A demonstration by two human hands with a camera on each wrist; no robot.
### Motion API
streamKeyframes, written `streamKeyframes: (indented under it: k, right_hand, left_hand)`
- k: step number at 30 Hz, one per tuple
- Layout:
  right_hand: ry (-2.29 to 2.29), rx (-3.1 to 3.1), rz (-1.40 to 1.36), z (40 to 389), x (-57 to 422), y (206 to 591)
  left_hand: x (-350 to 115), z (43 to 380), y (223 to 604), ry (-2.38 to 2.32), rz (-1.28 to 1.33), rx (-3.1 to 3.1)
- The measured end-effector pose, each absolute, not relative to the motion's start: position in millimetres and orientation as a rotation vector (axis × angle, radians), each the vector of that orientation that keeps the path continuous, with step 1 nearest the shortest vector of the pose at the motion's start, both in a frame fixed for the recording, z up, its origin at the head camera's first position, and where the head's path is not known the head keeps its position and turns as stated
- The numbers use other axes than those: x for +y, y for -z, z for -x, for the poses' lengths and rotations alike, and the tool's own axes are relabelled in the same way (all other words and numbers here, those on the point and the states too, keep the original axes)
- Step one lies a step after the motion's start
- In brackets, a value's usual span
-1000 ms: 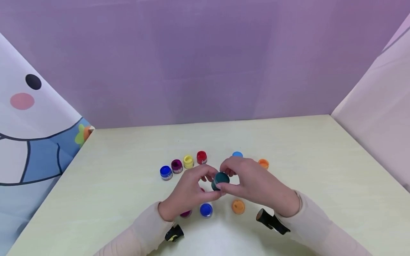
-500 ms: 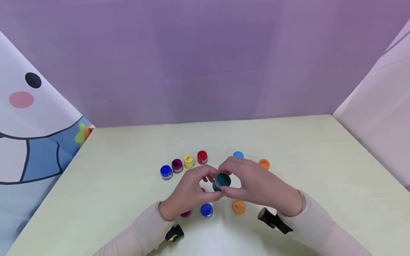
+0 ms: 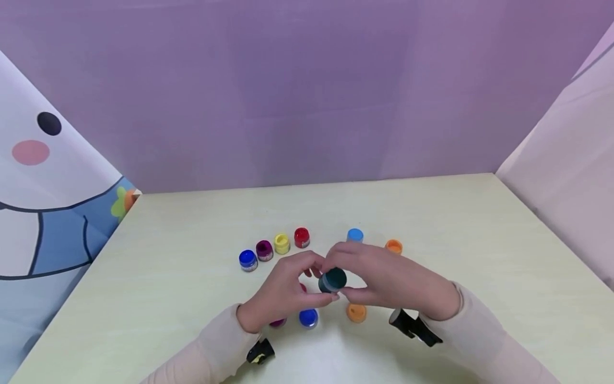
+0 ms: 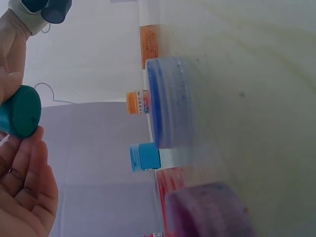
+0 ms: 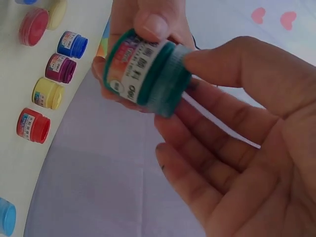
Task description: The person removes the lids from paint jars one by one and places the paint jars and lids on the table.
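A green paint jar [image 3: 332,280] is held off the table between both hands, tilted. My left hand [image 3: 288,282] grips the jar's body, its label facing the right wrist camera. With thumb and fingers, my right hand [image 3: 390,277] pinches the ridged translucent lid [image 5: 168,81] at the other end. In the left wrist view, a round green end of the jar [image 4: 25,112] shows above the left fingers [image 4: 37,173]. Below the hands lie a blue lid [image 3: 308,318], an orange lid [image 3: 356,313] and a purple lid [image 3: 277,323], partly hidden by the left arm.
Blue [image 3: 248,260], purple [image 3: 264,250], yellow [image 3: 282,244] and red [image 3: 301,237] paint jars stand in a slanting row behind the left hand. Beyond the right hand are a light blue jar [image 3: 355,235] and an orange jar [image 3: 394,246]. A purple cloth wall [image 3: 316,96] bounds the back.
The right hand has turned a little around the lid and shifted slightly right, its thumb moving outward. The jar has tilted slightly; the left hand stays nearly still.
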State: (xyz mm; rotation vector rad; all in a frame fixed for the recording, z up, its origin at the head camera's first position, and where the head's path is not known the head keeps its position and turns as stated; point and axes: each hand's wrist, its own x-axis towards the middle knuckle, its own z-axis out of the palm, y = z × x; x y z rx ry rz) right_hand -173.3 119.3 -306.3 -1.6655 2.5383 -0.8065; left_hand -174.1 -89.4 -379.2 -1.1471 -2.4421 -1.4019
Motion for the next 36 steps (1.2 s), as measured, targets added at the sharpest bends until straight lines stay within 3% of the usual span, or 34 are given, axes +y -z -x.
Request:
streamKeyframes:
  k: [18, 36]
  right_hand:
    - [0.937, 2.802, 1.206, 165.4, 110.0, 308.2]
    - [0.847, 2.586, 1.617, 170.7, 120.9, 302.5]
  left_hand:
    - [-90.0, 171.1, 371.9, 1.297, 1.054, -2.447]
    - [-88.9, 170.6, 369.9, 1.321, 1.087, -2.447]
